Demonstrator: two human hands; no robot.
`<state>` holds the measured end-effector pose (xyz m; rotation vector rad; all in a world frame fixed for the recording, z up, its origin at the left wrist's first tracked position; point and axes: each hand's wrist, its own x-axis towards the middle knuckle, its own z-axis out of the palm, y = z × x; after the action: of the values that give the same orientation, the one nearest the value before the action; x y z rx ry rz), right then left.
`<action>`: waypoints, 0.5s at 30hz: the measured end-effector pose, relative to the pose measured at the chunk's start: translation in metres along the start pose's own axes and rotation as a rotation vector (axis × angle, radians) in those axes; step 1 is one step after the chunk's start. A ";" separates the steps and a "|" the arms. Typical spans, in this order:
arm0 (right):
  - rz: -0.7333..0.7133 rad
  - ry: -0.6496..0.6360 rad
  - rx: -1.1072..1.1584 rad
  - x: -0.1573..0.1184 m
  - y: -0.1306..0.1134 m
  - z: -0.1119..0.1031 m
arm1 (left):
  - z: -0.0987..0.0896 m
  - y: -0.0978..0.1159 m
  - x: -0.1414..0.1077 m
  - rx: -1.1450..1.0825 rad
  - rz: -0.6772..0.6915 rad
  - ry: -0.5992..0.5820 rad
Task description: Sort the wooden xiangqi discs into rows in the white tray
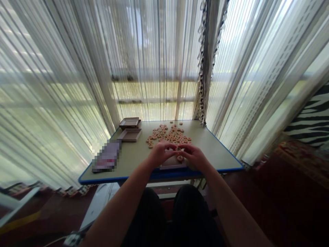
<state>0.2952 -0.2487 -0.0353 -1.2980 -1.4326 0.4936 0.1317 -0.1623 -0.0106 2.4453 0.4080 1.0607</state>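
1. Left hand (159, 154) and right hand (193, 156) come together low over the near edge of the table (216, 147), fingers curled inward, with a round piece (178, 149) between their fingertips. Neither is clenched into a fist; whether each hand firmly grips the piece, I cannot tell.
2. Below the table edge are the person's knees (187, 199) in dark clothing, and a pale panel (99, 202) stands low to the left.
3. Under the hands, at the table's blue edge, lies a shallow tray (172, 164), partly hidden by them. Another round piece with a dark marking (180, 158) shows just below the fingertips, by the right hand.
4. Just past the hands, many small round pieces (171, 137) spread over the middle of the pale tabletop, some crowded together, many with red or dark markings. The marks are too small to read.
5. On the left side of the table is a purplish item (108, 156), blurred into blocks. Beyond it sit an open, shallow box (130, 134) and, behind that, a pair of stacked boxes (130, 122).
6. Two pieces (181, 123) lie apart near the far edge.
7. Off to the right is a zebra-striped cloth (312, 113); sheer striped curtains (156, 61) hang behind the table, daylight coming through.
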 end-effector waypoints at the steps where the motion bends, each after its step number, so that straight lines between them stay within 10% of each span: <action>1: -0.006 0.003 -0.027 -0.002 -0.001 -0.002 | 0.001 0.000 0.000 0.000 0.006 -0.016; 15: -0.052 -0.095 -0.341 -0.013 -0.004 -0.007 | 0.000 -0.002 -0.002 0.099 0.085 -0.263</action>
<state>0.2973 -0.2643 -0.0352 -1.5170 -1.6773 0.2862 0.1305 -0.1613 -0.0134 2.6667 0.2787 0.7526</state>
